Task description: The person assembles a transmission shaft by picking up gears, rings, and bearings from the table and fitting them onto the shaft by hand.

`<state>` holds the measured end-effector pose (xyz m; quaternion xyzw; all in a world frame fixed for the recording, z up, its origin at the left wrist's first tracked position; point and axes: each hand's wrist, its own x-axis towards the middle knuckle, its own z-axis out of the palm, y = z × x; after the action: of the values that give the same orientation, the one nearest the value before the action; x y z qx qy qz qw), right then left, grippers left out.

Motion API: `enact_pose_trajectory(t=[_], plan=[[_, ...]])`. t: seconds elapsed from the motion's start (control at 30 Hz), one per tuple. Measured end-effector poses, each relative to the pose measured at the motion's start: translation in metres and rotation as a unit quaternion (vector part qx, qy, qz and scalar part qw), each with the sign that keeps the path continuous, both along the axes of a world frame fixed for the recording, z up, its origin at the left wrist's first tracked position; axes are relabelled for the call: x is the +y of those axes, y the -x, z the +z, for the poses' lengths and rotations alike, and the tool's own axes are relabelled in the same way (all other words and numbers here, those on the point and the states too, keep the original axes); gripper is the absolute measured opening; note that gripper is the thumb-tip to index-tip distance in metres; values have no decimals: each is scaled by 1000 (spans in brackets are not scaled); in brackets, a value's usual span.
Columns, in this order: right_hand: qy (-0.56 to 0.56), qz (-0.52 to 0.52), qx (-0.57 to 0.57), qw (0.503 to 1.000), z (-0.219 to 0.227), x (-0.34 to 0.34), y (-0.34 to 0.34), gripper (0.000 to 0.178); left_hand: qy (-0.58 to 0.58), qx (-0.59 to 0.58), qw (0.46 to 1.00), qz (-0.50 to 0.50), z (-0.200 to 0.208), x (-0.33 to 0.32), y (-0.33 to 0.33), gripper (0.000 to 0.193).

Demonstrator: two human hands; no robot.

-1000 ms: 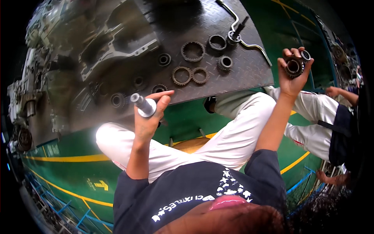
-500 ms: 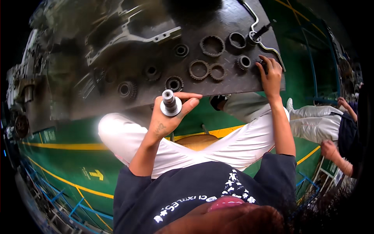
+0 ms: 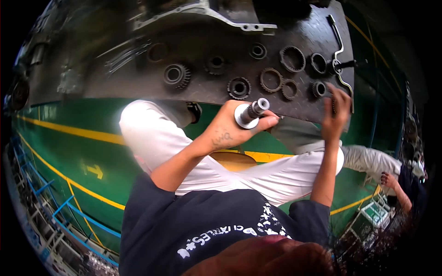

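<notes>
My left hand (image 3: 230, 126) is closed around a stepped metal shaft (image 3: 255, 110), held tilted over the table's near edge, its broad flange resting by the thumb. The lower part of the shaft is hidden by the hand. At the table's right end, my right hand (image 3: 338, 117) has its blurred fingers bent around a small dark gear (image 3: 333, 105), mostly covered. Just left of those fingers sits another small gear (image 3: 318, 89). Two toothed rings, a larger one (image 3: 271, 80) and a smaller one (image 3: 289, 89), lie between the hands. A dark gear (image 3: 239, 87) is beyond the shaft.
On the dark metal table (image 3: 124, 87) lie more gears, including a large one (image 3: 177, 75), and a toothed ring (image 3: 292, 59). A bent metal rod (image 3: 339, 41) runs along the right edge. A pale casting (image 3: 221, 18) is farther back. Another person (image 3: 391, 179) is at the right.
The view has shifted, so the table parts appear farther right. My right hand has drawn slightly nearer with the small gear. The shaft stays in my left hand, now leaning more to the right.
</notes>
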<state>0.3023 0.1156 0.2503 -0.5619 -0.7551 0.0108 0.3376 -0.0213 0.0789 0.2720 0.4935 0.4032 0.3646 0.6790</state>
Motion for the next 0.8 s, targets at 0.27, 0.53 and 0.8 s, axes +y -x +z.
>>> enact_pose_trajectory(t=[0.27, 0.53, 0.8], plan=[[85, -9, -194, 977, 8, -6, 24, 64, 15, 4, 1000, -14, 2, 5, 0, 21], [50, -55, -110, 991, 16, 1, -3, 62, 7, 34, 999, -13, 2, 6, 2, 21], [161, -50, 169, 971, -3, 11, -15, 49, 17, 91, 996, -2, -18, 3, -4, 27]])
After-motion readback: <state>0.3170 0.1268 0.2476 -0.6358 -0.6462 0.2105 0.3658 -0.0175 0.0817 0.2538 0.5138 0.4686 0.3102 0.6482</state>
